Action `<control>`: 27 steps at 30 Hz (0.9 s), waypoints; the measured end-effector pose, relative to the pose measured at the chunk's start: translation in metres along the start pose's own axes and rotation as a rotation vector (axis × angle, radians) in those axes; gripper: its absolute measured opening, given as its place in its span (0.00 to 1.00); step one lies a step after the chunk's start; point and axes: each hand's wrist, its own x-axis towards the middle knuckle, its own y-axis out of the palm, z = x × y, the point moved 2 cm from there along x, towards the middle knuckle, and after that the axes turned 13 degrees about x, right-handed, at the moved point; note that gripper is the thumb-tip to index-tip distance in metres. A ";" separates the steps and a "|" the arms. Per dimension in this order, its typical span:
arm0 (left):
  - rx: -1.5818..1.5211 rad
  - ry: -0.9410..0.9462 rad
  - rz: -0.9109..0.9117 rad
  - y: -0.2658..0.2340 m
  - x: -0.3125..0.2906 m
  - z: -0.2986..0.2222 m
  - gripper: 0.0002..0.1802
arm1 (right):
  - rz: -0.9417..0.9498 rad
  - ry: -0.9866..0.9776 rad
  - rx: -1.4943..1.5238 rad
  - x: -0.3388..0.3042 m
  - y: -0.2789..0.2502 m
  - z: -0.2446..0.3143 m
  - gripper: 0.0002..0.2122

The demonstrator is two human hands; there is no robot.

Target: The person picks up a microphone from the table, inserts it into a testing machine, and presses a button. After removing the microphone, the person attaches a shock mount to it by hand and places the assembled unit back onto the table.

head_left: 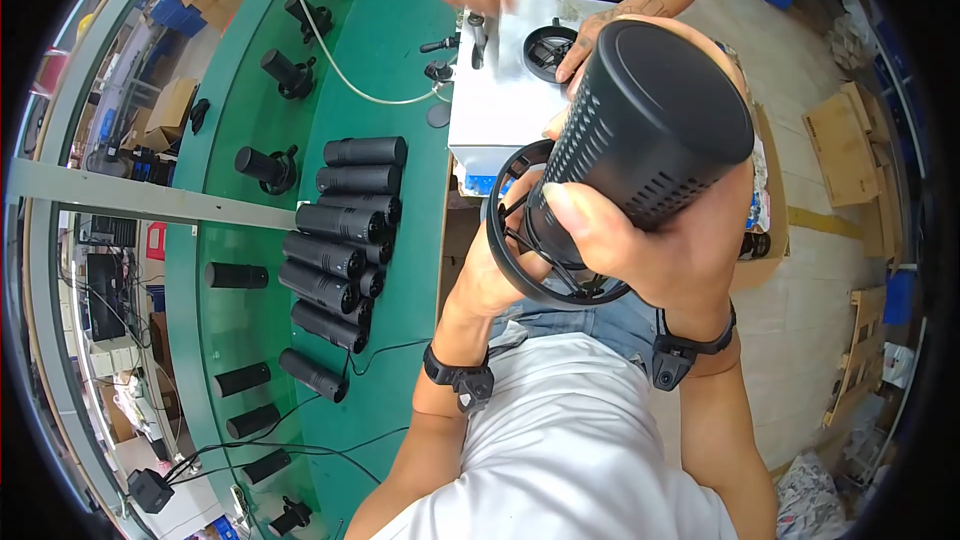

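Observation:
Close in front of me is a black cylinder housing [680, 90] with a smooth round end and rows of small slots, held tilted. My right hand [690, 230] is closed around its side, the thumb lying across the slotted wall. At the cylinder's lower end is a black spoked ring [505, 250]. My left hand [490, 265] grips this ring from below and behind, its fingers partly hidden by the ring. Ring and cylinder meet, but whether they are fastened cannot be seen. Each wrist carries a strapped-on small black camera.
Several black cylinders [345, 225] lie stacked on the green bench [400, 420] at left, near black cables. Across from me, a co-worker's hand [585, 50] touches another spoked ring [548, 48] on a white work surface [490, 120]; their other hand is blurred. Cardboard [845, 155] stands at right.

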 end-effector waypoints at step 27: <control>-0.234 0.061 -0.037 -0.022 -0.025 0.015 0.35 | 0.075 0.138 0.090 0.000 -0.002 -0.006 0.44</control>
